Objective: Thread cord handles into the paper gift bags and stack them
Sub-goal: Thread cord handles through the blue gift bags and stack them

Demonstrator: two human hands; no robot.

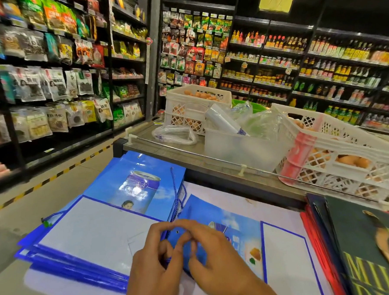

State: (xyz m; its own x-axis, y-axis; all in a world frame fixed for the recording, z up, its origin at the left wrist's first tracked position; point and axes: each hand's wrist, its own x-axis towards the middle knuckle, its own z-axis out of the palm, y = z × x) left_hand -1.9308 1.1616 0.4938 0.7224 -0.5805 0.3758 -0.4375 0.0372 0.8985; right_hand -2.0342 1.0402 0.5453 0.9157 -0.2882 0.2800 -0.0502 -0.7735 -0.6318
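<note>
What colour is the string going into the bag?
Blue. The cord matches the blue bag; the head view shows it.

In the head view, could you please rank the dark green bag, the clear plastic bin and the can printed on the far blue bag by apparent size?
1. Dark green bag, though nearness inflates it
2. Clear plastic bin
3. Printed can

ahead of you a metal counter (180, 151) carries white lattice crates of eggs (338, 153), a clear plastic tub (241, 149) and loose plastic bags (175, 134). a green basin (251, 106) sits behind them. shelves of packaged snacks (50, 82) stand to your left, shelves of bottled sauces (333, 61) to your right.
</note>
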